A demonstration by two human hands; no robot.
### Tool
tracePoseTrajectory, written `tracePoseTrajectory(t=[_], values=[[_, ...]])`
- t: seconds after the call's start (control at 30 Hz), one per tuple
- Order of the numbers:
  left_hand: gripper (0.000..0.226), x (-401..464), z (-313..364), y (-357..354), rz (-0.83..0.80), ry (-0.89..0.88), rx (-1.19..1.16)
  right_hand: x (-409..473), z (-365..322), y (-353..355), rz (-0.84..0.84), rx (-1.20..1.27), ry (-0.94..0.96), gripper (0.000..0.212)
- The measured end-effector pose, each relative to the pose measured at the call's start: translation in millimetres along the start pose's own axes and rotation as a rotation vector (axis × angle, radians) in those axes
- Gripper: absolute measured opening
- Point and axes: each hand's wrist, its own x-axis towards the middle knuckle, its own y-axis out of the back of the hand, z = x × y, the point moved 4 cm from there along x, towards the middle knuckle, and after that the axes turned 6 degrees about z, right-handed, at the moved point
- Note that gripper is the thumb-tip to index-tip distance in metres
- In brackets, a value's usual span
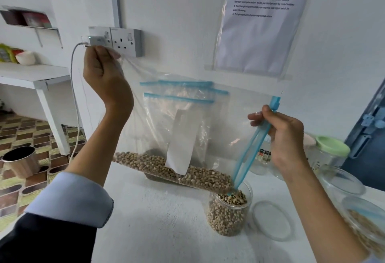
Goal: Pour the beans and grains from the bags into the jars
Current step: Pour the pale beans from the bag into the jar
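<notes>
The bean bag hangs tilted between my hands, its blue-zip mouth dipped into the open jar on the white counter. My left hand pinches its raised corner; my right hand grips the zip edge. A loose lid lies just beside the jar, below the white wall.

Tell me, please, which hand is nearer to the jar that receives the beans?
The right hand. It grips the bag's blue zip strip just above and right of the jar. The left hand pinches the bag's far corner, high up to the left.
</notes>
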Motion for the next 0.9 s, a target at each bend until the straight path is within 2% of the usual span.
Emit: tracePoseTrajectory(t=[0.13,0.23,0.33,0.47,0.57,0.67,0.8,0.9], values=[[0.030,2.7,0.8,1.1,0.003,-0.022,-0.008,-0.3,0.5,0.3,0.051,0.031,0.014,0.036],[0.030,6.8,1.5,1.0,-0.013,-0.030,-0.002,0.1,2.5,-3.9,0.001,0.004,0.004,0.029],[0.034,9.2,3.0,1.8,0.012,-0.041,0.002,1.8,4.7,-2.6,0.051,0.018,0.007,0.032],[0.025,6.2,1.6,2.1,-0.017,-0.046,0.025,4.8,6.7,-9.1,-0.025,-0.027,-0.014,0.026],[0.028,6.4,1.1,3.0,-0.005,-0.042,0.045,8.7,6.9,-4.5,0.037,-0.019,0.004,0.025],[0.023,3.4,4.5,-1.5,-0.023,-0.044,0.017,9.3,6.1,-7.7,-0.038,-0.061,-0.016,0.024],[0.024,2.0,2.3,-4.5,-0.021,-0.036,0.028,11.2,7.7,0.4,0.039,-0.059,0.031,0.024],[0.021,-1.0,-1.1,-6.2,-0.047,0.001,0.012,9.1,9.6,1.3,0.009,-0.091,0.017,0.024]])
